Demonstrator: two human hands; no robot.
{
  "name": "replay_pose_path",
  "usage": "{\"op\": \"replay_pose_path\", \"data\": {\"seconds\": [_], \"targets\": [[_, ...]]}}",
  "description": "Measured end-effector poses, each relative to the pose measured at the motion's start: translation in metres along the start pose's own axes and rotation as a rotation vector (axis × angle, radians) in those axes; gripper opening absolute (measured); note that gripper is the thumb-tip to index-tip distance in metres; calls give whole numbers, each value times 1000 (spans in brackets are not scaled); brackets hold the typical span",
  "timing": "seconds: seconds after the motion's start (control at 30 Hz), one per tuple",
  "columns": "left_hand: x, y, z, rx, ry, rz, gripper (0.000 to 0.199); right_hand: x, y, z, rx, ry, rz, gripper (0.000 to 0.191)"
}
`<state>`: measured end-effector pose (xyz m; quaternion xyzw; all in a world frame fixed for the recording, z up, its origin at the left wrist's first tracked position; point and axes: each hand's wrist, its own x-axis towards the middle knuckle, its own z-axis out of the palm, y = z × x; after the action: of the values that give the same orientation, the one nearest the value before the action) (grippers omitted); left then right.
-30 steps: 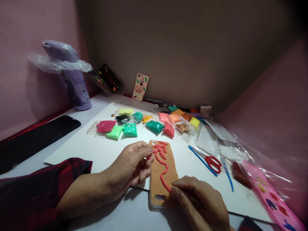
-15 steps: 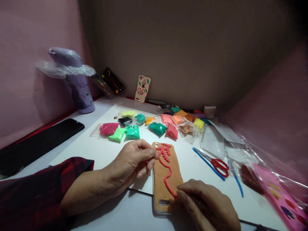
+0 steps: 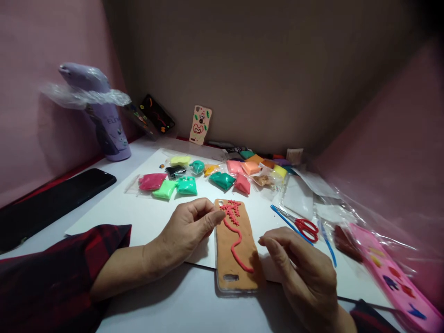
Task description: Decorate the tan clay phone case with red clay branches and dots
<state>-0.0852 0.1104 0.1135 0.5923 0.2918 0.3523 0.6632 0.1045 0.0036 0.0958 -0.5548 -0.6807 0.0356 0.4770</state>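
Note:
An upright phone case (image 3: 239, 249) covered in tan clay lies in front of me. A thin wavy red clay strand (image 3: 237, 249) runs down it from a branching red clay shape (image 3: 231, 210) with small bumps near the top. My left hand (image 3: 185, 231) is pinched, its thumb tip over the case's upper left edge, close to the top of the strand. Raised just right of the case, my right hand (image 3: 301, 268) has thumb and forefinger together, apart from the strand. Whatever either pinch holds, if anything, is hidden.
Several clay packets (image 3: 187, 185) lie behind the case. Red-handled scissors (image 3: 307, 230) and a blue stick (image 3: 289, 223) rest at right, near a pink decorated case (image 3: 388, 273). A black phone (image 3: 58, 206) and purple bottle (image 3: 109, 125) stand left.
My right hand has let go of the strand's lower end and lifted up, off the case. The strand's end now lies on the tan clay. My left hand stays near the top.

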Motion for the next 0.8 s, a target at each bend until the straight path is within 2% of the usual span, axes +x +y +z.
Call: {"op": "replay_pose_path", "data": {"seconds": [0.2, 0.43, 0.53, 0.63, 0.8], "targets": [[0, -3, -1, 84, 5, 68, 25, 6, 12, -2, -101, 77, 16, 5], [-1, 1, 0, 165, -37, 28, 34, 9, 17, -5, -193, -18, 75, 15], [-6, 10, 2, 190, -24, -14, 32, 10, 19, -6, -227, -28, 42, 12], [-12, 25, 8, 282, -83, -51, 24, 11, 24, -5, -265, -32, 40, 9], [-6, 46, 33, 547, -185, 12, 8, 14, 32, -9, -347, -13, 84, 16]]}}
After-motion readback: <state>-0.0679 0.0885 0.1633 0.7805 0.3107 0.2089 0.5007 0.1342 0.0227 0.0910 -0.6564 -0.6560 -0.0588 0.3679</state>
